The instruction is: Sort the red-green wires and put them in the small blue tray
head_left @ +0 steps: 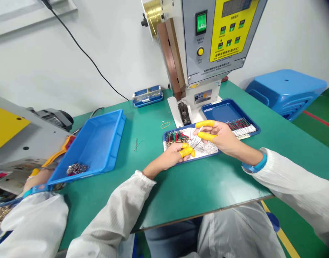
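Two hands work over the front tray (197, 156), fingertips sheathed in yellow.
The left hand (170, 155) pinches a thin dark wire (198, 143) above the tray; the right hand (223, 138) pinches a slim white piece (200, 130) between thumb and forefinger, just beside it. The tray holds red, green and black wires (177, 136) with brass-coloured ends on its left and loose white pieces (207, 148) on its right. Behind it to the right, a dark blue tray (223, 110) carries a row of white-ended wires (241, 126) along its near side. Left on the counter (143, 163), a large blue bin (100, 136) has small shiny metal parts (77, 169) heaped in its near end.
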`<state>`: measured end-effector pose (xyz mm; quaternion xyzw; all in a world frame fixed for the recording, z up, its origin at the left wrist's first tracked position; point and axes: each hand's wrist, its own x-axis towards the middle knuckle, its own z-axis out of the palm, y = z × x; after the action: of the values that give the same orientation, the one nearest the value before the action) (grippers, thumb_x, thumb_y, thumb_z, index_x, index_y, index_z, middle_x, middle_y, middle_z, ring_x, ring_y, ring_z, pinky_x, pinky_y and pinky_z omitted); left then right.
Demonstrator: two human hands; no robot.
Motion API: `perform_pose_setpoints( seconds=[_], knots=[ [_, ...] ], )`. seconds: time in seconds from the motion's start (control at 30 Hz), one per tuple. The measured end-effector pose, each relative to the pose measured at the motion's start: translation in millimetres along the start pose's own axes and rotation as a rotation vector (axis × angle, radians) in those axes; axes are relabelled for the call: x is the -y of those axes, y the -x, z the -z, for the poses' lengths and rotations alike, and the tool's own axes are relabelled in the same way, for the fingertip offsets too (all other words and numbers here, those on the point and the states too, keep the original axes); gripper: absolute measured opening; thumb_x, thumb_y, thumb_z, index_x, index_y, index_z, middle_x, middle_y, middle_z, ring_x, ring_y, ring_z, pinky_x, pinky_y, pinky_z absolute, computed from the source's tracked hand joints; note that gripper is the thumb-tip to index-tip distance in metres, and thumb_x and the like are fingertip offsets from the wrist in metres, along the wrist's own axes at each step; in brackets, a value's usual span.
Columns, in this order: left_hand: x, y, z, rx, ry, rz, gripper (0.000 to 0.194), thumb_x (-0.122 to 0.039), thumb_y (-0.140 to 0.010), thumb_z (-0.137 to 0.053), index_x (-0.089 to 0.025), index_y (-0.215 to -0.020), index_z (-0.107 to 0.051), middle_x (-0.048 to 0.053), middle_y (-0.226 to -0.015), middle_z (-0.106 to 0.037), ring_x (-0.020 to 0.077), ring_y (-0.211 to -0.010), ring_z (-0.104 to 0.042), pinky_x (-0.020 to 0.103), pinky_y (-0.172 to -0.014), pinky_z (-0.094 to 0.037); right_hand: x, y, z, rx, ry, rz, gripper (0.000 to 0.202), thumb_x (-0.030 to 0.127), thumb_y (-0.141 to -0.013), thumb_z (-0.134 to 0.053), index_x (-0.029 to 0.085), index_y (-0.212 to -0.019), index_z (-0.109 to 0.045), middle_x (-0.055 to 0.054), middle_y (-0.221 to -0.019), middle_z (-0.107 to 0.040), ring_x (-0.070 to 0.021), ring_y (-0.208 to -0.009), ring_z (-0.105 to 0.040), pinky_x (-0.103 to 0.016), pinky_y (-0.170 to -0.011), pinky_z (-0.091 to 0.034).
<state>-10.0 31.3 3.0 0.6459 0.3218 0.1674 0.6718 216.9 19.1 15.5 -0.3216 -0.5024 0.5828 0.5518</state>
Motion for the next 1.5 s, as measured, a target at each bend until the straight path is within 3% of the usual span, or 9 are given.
perform_pose_setpoints(
  seconds=[0.53, 1.23, 1.5],
  knots=[
    [1.2, -0.7, 0.9, -0.001, -0.025, 0.001, 0.051, -0.063, -0.091, -0.064, -0.012, -0.090, -0.066, -0.003, -0.062, -0.052, 0.0067, -0.050, -0.037, 0.021, -0.048, -0.029, -8.6, 1.7, 1.3, 0.097, 0.022, -0.024, 0.035, 0.035, -0.081, -0.085, 0.024, -0.113, -0.076, -0.007, -0.104, -0.079, -0.0115, -0.065, -0.061, -0.027, -0.055, -0.051],
    [-2.1, 0.7, -1.3, -0.015, -0.029, 0.012, 0.054, -0.066, -0.089, -0.064, -0.012, -0.089, -0.066, -0.003, -0.062, -0.052, 0.0071, -0.051, -0.037, 0.021, -0.049, -0.029, 5.0, 4.5, -3.6, 0.037, 0.019, -0.004, 0.033, 0.034, -0.082, -0.084, 0.023, -0.111, -0.073, -0.005, -0.100, -0.080, -0.0086, -0.055, -0.055, -0.028, -0.055, -0.049],
    [0.7, 0.8, -0.4, -0.013, -0.050, -0.007, 0.051, -0.063, -0.092, -0.063, -0.011, -0.089, -0.066, -0.003, -0.063, -0.051, 0.0063, -0.050, -0.035, 0.021, -0.048, -0.027, 0.8, 5.1, -0.5, 0.097, 0.014, -0.018, 0.038, 0.032, -0.086, -0.081, 0.024, -0.120, -0.070, -0.005, -0.105, -0.079, -0.0089, -0.058, -0.057, -0.027, -0.058, -0.051]
  ],
)
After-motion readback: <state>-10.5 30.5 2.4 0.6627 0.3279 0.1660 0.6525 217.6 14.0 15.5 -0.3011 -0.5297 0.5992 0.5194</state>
